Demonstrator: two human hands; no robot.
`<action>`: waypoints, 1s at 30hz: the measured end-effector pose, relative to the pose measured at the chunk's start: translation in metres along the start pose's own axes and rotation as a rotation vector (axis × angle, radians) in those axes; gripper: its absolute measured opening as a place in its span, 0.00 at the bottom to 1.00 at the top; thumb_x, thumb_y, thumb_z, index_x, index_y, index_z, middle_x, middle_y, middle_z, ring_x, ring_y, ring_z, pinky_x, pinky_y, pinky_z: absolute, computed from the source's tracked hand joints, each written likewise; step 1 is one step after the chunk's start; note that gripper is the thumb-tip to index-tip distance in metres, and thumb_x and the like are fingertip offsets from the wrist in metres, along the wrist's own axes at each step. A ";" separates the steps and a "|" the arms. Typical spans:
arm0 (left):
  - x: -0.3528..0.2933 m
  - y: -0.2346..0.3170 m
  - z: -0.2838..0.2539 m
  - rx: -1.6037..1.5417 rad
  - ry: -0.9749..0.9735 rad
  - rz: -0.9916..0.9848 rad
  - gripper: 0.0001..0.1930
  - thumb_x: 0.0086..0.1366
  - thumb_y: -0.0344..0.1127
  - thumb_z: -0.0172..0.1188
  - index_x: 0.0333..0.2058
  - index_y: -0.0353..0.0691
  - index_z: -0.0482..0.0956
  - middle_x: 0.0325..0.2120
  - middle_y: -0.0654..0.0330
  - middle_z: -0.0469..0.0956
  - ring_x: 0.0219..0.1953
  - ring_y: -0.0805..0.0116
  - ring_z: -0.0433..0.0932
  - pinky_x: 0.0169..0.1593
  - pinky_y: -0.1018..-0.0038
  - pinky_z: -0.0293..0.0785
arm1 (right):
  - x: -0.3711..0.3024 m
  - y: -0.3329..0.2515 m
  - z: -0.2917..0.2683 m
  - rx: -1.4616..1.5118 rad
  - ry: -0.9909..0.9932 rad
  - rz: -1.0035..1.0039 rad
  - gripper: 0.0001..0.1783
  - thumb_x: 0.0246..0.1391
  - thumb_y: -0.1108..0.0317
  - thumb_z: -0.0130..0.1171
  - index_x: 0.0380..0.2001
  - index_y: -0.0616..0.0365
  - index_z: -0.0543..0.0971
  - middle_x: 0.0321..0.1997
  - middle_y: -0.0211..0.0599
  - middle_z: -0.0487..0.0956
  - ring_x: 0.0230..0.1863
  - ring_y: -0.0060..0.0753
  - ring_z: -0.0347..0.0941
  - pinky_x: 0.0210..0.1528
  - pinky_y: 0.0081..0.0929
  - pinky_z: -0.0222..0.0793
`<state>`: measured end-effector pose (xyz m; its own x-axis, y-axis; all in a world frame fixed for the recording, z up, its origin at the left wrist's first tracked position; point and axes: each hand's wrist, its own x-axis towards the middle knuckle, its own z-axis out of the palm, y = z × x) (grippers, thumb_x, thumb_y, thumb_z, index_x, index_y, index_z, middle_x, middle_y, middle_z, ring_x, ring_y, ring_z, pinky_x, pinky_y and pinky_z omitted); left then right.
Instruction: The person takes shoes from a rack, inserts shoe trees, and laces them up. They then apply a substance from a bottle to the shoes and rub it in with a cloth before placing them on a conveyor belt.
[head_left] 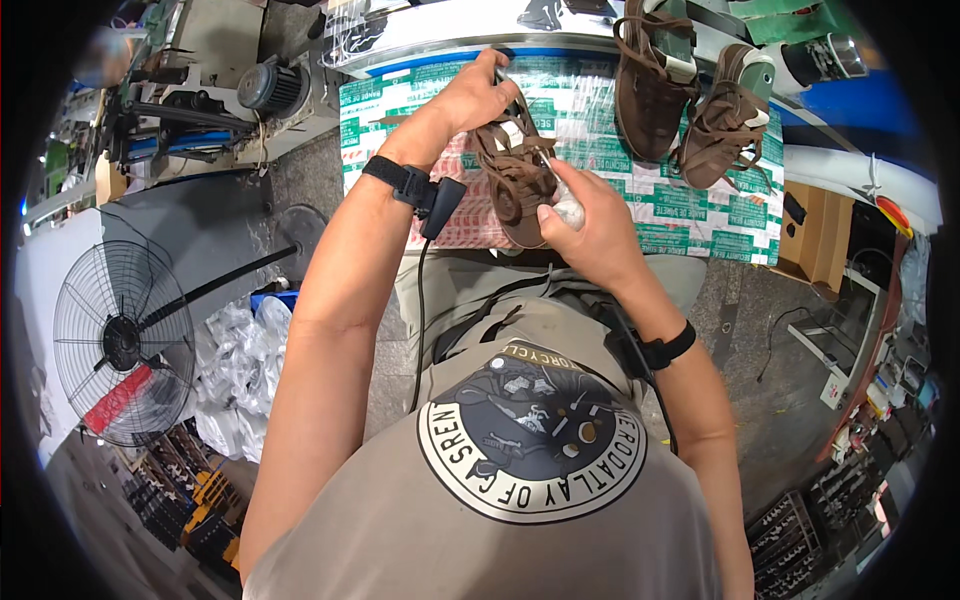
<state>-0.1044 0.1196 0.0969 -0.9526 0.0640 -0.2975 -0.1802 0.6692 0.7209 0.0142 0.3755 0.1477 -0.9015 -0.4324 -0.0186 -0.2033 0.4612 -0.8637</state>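
Note:
A brown lace-up shoe (512,190) lies on the tape-covered work surface in front of me, toe toward my body, its laces loose and tangled. My left hand (478,95) reaches over its far end, fingers bent around the heel and collar area; the fingertips are partly hidden. At the shoe's near right side, my right hand (598,222) is closed around a whitish wrapped handle (568,208). A thin metal tip shows beyond that hand, by the laces. The exact kind of this tool is unclear.
Two more brown shoes, one upright (655,95) and one beside it (722,125), stand at the right of the surface (690,215). A white machine edge with a blue strip runs behind. A fan (122,340) stands left; a cardboard box (815,235) sits right.

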 end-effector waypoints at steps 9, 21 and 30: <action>-0.001 0.005 -0.003 -0.014 -0.022 -0.019 0.31 0.73 0.45 0.63 0.67 0.32 0.69 0.55 0.33 0.81 0.57 0.40 0.82 0.60 0.55 0.78 | -0.003 -0.002 0.004 -0.017 0.039 -0.047 0.39 0.51 0.54 0.72 0.61 0.71 0.79 0.44 0.56 0.83 0.47 0.61 0.81 0.52 0.48 0.77; -0.004 0.012 -0.005 0.000 -0.040 -0.028 0.32 0.73 0.44 0.62 0.68 0.31 0.68 0.57 0.33 0.80 0.58 0.39 0.82 0.61 0.55 0.78 | 0.001 0.003 -0.003 -0.317 -0.061 -0.144 0.44 0.49 0.53 0.74 0.64 0.71 0.77 0.43 0.53 0.82 0.47 0.58 0.80 0.53 0.48 0.75; 0.002 -0.005 -0.001 -0.006 -0.051 0.007 0.34 0.74 0.47 0.61 0.70 0.33 0.67 0.62 0.32 0.76 0.65 0.36 0.77 0.67 0.52 0.73 | -0.027 -0.034 -0.041 -0.464 -0.212 -0.199 0.44 0.47 0.52 0.76 0.61 0.72 0.78 0.41 0.52 0.82 0.45 0.57 0.80 0.53 0.49 0.73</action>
<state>-0.1059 0.1155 0.0935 -0.9403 0.1061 -0.3235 -0.1753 0.6638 0.7271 0.0297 0.4029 0.1979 -0.7414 -0.6708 -0.0207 -0.5522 0.6273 -0.5492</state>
